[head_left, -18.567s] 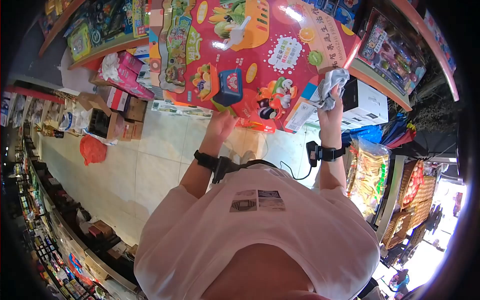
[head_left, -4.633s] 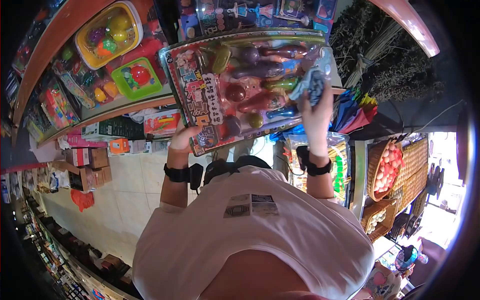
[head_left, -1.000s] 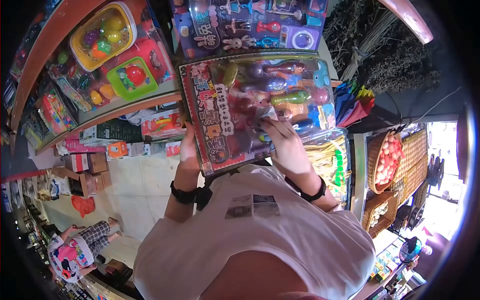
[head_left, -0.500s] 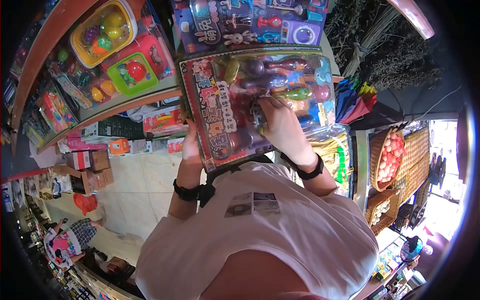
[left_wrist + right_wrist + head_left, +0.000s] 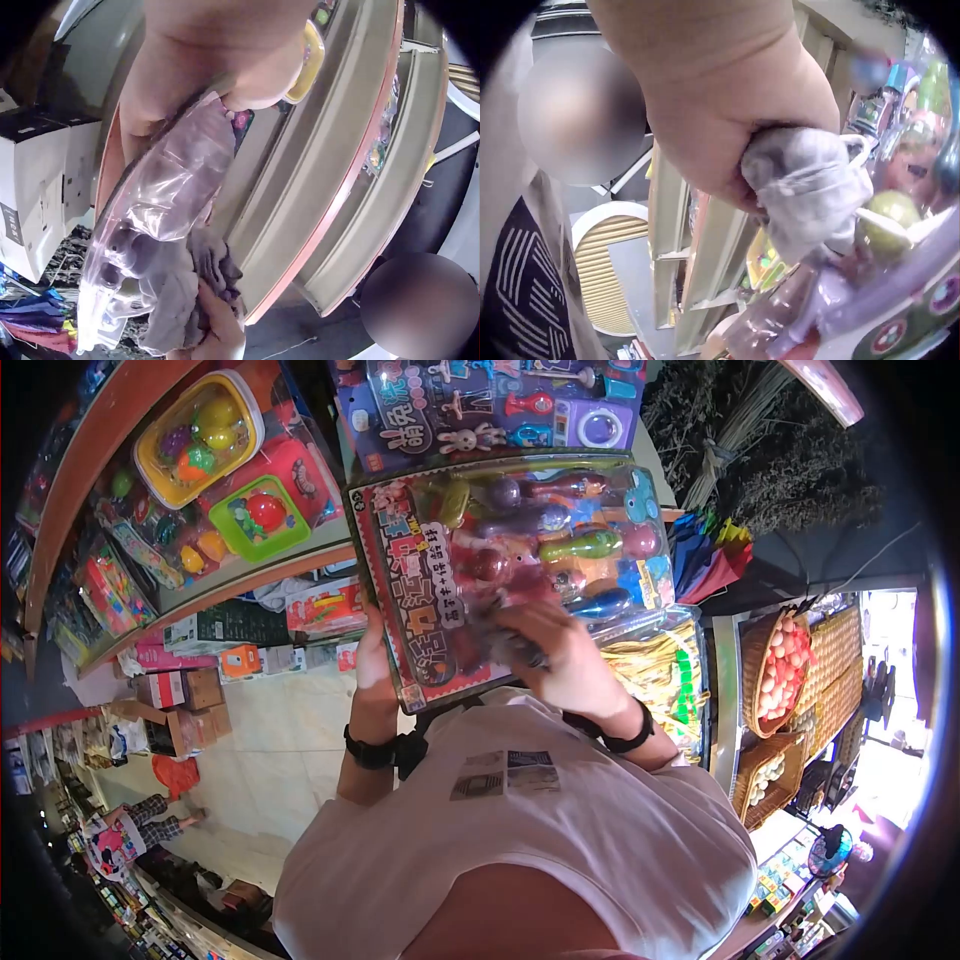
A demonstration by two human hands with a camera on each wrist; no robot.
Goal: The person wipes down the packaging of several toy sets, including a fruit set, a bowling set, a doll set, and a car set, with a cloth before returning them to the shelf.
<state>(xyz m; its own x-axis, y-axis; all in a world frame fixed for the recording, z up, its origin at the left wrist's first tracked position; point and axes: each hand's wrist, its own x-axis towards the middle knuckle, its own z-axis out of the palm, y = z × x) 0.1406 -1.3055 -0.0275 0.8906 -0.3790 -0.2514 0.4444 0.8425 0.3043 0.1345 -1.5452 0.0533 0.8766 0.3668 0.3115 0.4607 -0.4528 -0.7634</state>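
Observation:
A blister-packed toy bowling set point(image 5: 412, 595), with colourful pins and balls under clear plastic, is held up before the chest. My left hand point(image 5: 372, 660) grips its left edge, the thumb along the border and the other fingers behind it in the left wrist view. Bunched in my right hand point(image 5: 572, 660) is a grey cloth point(image 5: 799, 180), pressed on the lower middle of the plastic front. The left wrist view shows the cloth hanging in loose folds from the right fingers. Part of the pack lies hidden beneath that hand.
A purple toy pack point(image 5: 490, 410) stands behind the bowling set. Left of it, a shelf carries a yellow tub point(image 5: 150, 455) and a green tray point(image 5: 265, 545) of toy fruit. Dried plants point(image 5: 770, 470) and a rainbow umbrella point(image 5: 705, 560) are at the right. Another person point(image 5: 118, 845) is at far left.
Earlier my hands were on a large red box; now they hold the bowling set. The cloth has passed from its right side to the lower middle. The other person has moved further off.

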